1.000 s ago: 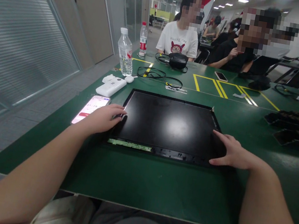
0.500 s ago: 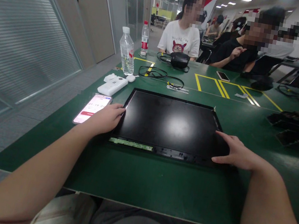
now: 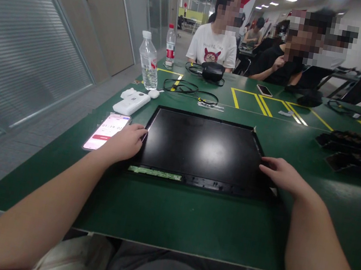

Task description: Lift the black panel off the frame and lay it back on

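Head view: left hand [image 3: 126, 143] and right hand [image 3: 281, 174], fingers narrowed, grip unverifiable, meet opposite edges of the black panel [image 3: 196, 144] on the surface [image 3: 182, 221], apparently taking hold; next move likely calls for even support.

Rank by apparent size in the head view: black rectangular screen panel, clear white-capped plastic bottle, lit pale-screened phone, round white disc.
1. Black rectangular screen panel
2. Clear white-capped plastic bottle and lit pale-screened phone: too alike to rank
3. Round white disc
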Motion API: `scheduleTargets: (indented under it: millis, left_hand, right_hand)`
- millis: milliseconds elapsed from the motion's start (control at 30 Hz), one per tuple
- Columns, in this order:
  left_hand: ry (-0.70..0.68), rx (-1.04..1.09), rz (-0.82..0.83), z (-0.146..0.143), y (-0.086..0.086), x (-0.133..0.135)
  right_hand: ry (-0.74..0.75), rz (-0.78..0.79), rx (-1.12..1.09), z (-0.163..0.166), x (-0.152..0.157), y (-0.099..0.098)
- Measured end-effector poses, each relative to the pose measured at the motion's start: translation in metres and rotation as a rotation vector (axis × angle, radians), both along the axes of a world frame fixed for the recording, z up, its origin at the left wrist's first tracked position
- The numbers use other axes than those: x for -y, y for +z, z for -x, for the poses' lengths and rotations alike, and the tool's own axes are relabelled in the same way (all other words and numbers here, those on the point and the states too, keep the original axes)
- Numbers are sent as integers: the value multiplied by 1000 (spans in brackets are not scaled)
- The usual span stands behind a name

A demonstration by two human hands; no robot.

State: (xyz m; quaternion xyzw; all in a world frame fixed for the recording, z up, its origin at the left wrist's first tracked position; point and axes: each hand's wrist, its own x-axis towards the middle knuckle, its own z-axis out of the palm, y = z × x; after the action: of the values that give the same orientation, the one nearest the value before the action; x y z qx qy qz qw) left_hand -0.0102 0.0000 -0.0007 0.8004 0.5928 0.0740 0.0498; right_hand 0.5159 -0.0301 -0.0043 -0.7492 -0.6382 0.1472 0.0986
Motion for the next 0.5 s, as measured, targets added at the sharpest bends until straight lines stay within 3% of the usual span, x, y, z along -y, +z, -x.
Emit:
scheduleTargets:
  millis: [233,500]
  left_hand:
    - [-14,22,29,5,-4,-6]
    - [-18,139,58,13,-5,-8]
  right_hand:
    - [-95,-63,12,-1,-10,-9]
    - [-218,-31,-146,2,-10,-9]
